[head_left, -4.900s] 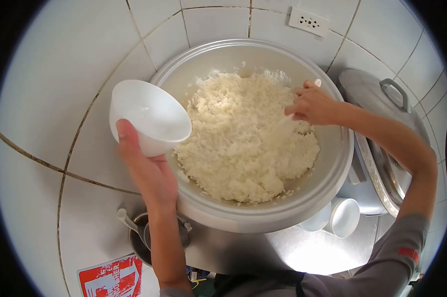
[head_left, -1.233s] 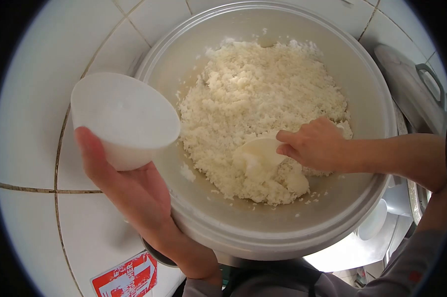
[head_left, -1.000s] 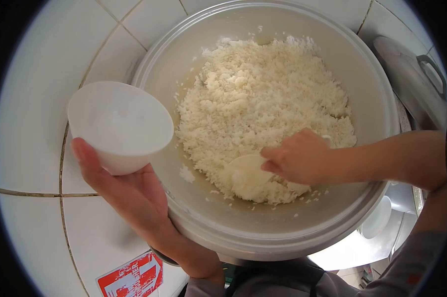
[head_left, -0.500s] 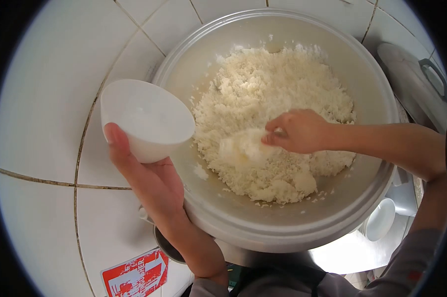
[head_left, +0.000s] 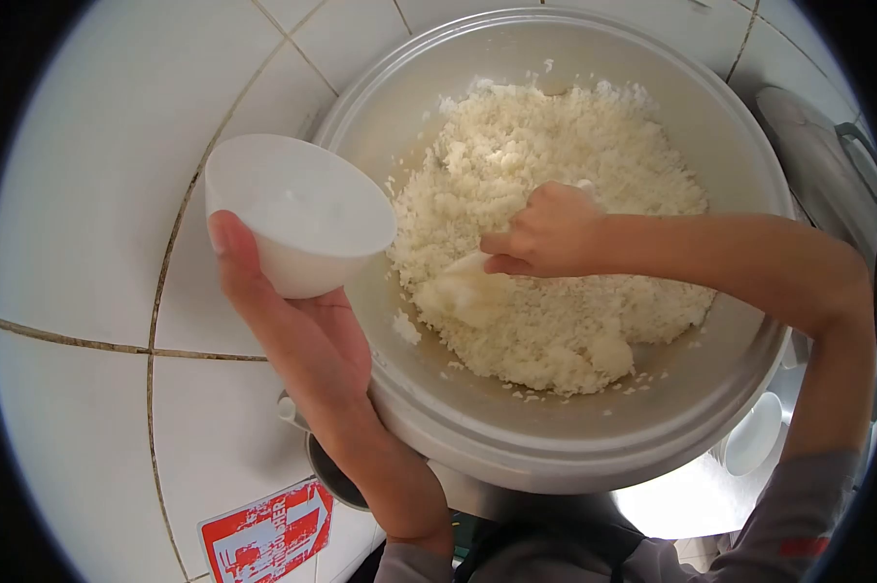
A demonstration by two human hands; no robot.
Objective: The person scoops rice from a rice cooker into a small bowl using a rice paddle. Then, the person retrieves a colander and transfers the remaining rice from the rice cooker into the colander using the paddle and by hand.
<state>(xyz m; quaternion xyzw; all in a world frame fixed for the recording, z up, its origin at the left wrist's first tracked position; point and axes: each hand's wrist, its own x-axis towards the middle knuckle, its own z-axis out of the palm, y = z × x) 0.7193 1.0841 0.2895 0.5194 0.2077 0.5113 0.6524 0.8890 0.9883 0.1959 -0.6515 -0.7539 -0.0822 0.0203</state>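
Note:
My left hand (head_left: 297, 311) grips a white bowl (head_left: 312, 262) by its side, thumb near the rim, tilted so its inside shows. It is held at the left edge of a large metal pot (head_left: 720, 389). Cooked white rice (head_left: 555, 330) is heaped in the pot. Over the rice, my right hand (head_left: 550, 233) is closed around a rice paddle (head_left: 477, 260), whose handle end shows above the fist. The paddle's blade is low at the left of the heap, blending with the rice (head_left: 472, 296) on or around it.
A metal lid (head_left: 812, 146) with a dark handle leans against the tiled wall at right. Below it, a white bowl (head_left: 754, 432) rests on a shiny metal surface (head_left: 671, 505). A dark round container (head_left: 333, 476) and a red-and-white sign (head_left: 268, 534) are at lower left.
My right hand has turned and shifted slightly left and up, with the paddle blade now lower in the rice. The bowl in my left hand stays nearly in place; the view has shifted a little.

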